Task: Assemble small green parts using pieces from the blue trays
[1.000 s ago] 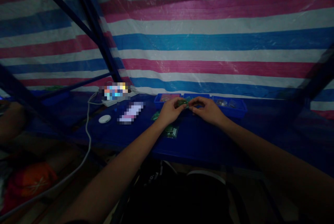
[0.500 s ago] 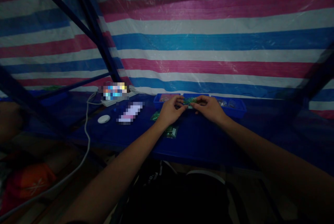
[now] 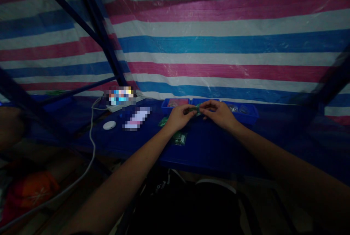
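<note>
My left hand (image 3: pixel 179 116) and my right hand (image 3: pixel 218 114) meet over the far part of a dark blue table (image 3: pixel 213 147). Both pinch a small green piece (image 3: pixel 194 109) between their fingertips, fingers curled. It looks like a small circuit board, but the light is too dim to be sure. Two more green pieces lie on the table by my left hand, one (image 3: pixel 179 138) near my wrist and one (image 3: pixel 163 121) to its left.
A row of blue trays (image 3: pixel 246 112) stands behind my hands, against a striped pink, white and blue tarp (image 3: pixel 218 45). A white power strip (image 3: pixel 115 107), a white cable (image 3: pixel 91 143) and a round white object (image 3: pixel 109 125) lie at left. Dark frame bars (image 3: pixel 95 27) cross the left side.
My hands have drawn a little closer together on the green piece and shifted slightly; the rest stays as it was.
</note>
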`<state>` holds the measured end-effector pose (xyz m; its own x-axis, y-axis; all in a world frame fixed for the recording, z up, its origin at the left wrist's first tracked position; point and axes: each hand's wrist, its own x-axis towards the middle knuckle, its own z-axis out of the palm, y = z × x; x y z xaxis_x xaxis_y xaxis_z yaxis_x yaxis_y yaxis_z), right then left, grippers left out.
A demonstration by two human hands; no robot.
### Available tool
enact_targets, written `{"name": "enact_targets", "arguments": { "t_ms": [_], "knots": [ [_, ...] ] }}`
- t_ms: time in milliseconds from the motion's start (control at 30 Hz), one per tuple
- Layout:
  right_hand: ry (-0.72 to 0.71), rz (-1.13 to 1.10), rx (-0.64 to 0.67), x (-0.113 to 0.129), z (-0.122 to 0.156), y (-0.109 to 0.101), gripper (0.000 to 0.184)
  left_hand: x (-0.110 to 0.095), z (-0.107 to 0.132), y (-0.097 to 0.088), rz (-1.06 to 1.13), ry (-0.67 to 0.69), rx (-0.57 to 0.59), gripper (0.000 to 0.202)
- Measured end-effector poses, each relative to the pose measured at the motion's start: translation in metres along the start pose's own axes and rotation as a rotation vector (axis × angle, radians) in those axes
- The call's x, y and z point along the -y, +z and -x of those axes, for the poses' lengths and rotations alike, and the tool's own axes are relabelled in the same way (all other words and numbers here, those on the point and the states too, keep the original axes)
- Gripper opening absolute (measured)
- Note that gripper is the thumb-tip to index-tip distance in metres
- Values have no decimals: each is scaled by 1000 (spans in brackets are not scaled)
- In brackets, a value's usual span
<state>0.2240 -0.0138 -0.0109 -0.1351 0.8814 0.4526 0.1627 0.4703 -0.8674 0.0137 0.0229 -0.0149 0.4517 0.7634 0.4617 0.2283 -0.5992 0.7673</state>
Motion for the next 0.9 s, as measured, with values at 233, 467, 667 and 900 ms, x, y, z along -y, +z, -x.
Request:
{"name": "enact_targets", "arguments": {
  "t_ms": [233,467,667,900],
  "knots": [
    [-50,115,-33,0,-1,-2,39,-1,-2,-1,119,-13,-18,38],
    [97,-138,5,2,0,0,51,-4,-3,1,246,-44,-45,48],
    [61,-169,-46,-3,-2,0,34,5,-6,1,243,-25,-52,34],
    [-158,164,-111,2,0,-7,8,-2,-5,-8,41,117,-83,13]
  ]
}}
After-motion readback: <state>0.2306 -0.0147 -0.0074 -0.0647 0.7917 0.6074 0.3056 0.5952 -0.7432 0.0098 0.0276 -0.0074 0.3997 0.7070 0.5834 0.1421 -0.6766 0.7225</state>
